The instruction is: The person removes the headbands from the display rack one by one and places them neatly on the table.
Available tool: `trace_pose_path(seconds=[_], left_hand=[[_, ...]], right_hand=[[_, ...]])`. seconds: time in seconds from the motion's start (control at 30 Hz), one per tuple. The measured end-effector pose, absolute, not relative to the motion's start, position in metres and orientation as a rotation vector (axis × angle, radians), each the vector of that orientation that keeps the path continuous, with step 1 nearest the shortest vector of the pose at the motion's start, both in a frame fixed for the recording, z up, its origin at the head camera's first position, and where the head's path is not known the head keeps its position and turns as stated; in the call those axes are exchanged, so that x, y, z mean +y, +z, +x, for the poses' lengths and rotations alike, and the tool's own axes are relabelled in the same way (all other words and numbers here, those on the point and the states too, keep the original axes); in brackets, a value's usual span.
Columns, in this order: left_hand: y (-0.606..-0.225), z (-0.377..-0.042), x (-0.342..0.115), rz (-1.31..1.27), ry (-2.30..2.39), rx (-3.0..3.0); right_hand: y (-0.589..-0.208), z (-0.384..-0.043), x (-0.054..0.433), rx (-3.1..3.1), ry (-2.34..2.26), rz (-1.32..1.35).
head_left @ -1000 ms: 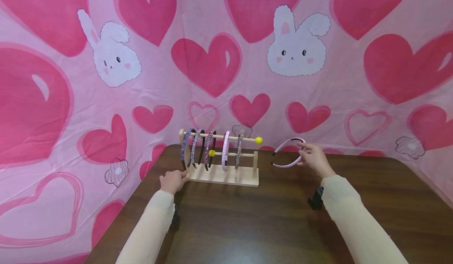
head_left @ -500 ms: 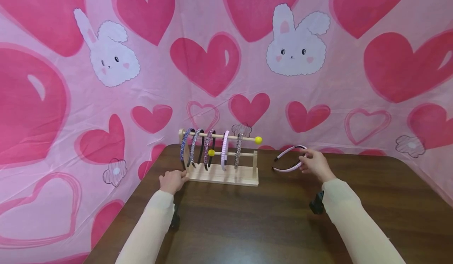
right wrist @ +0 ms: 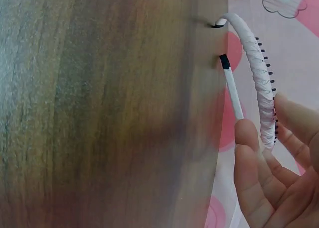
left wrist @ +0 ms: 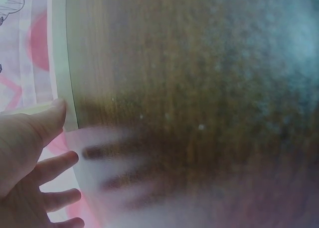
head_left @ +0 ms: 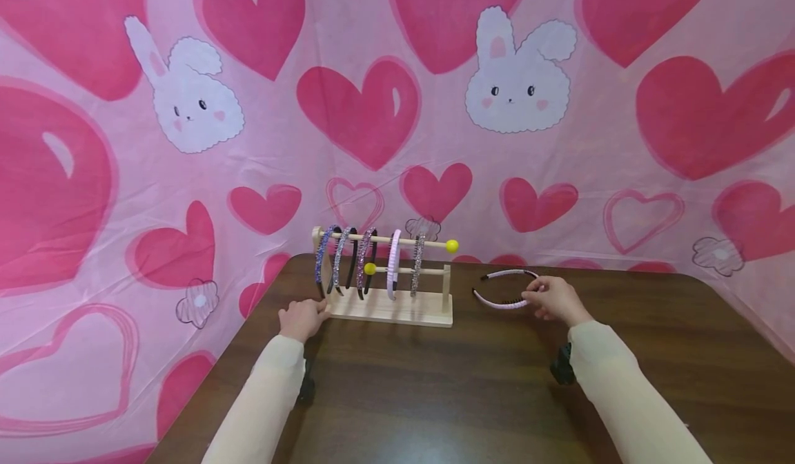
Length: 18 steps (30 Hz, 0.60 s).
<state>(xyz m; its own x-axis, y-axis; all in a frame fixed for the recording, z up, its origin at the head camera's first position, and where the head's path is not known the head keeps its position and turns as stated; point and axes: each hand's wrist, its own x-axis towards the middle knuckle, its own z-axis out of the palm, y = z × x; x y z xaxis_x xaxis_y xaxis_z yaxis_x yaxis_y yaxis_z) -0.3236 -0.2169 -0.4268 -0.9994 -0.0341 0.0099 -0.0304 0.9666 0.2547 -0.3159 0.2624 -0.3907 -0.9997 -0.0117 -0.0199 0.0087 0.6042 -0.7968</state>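
In the head view, my right hand (head_left: pixel 559 301) pinches a pale lilac headband (head_left: pixel 502 305) by its middle curve, low over the table right of the rack. The right wrist view shows its ribbon-wrapped band (right wrist: pixel 256 71), black tips and comb teeth, gripped between thumb and fingers. My left hand (head_left: pixel 301 319) touches the left end of the wooden rack's base (head_left: pixel 428 310); seen from the left wrist, the thumb (left wrist: pixel 54 117) lies at the base edge and the other fingers are extended. On the rack hang glittery blue (head_left: pixel 321 260), silver (head_left: pixel 338 262) and pink-purple (head_left: pixel 361 264) headbands.
Farther right along the rack hang another lilac headband (head_left: pixel 393 267) and a rhinestone one (head_left: pixel 418 271). Yellow balls cap the upper bar (head_left: pixel 452 246) and lower bar (head_left: pixel 370 269). The brown table (head_left: pixel 397 395) meets a pink heart-and-rabbit backdrop (head_left: pixel 435 195) behind.
My right hand has lowered with the lilac headband, which has tilted flatter toward the table. The left hand stays at the rack's base.
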Motion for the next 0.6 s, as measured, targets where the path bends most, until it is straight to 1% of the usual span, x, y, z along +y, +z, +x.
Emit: trace_pose_path(seconds=[0.27,0.6], left_hand=[[-0.426,-0.322,-0.216,0.049,-0.39,-3.102],[-0.425,-0.321,-0.217,0.034,-0.389,-3.099]], right_hand=[[-0.398,-0.314,0.257,2.733,-1.384,0.035],[-0.41,-0.316,0.243,2.581,-1.52,0.026]])
